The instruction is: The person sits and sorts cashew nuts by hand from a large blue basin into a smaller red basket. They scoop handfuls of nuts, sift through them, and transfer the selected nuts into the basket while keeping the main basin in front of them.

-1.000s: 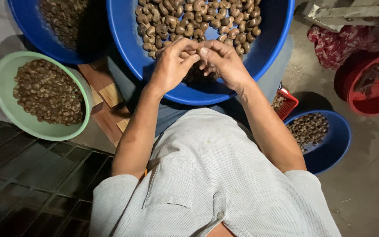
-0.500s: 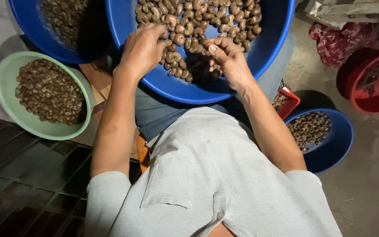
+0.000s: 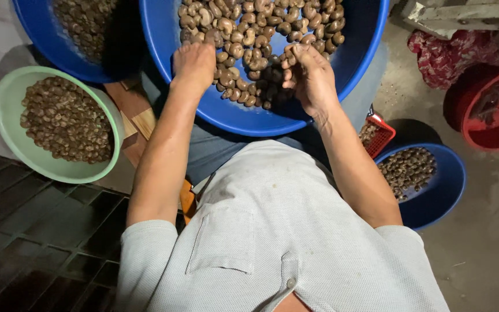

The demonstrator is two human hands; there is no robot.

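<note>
We're leaning over the big blue basin point(image 3: 371, 69) on our lap, our left hand point(image 3: 194, 60) resting flat on the heaped nuts point(image 3: 249, 34) with fingers together, our right hand point(image 3: 310, 75) pinching one nut point(image 3: 289, 56) above the pile's right side.

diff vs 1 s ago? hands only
A second ago both hands met over the near side of the nuts. The left hand has since moved out to the left and rests on the nuts in the big blue basin. The right hand shifted slightly right, fingers pinching a nut. Basins and bowls stayed put.
</note>
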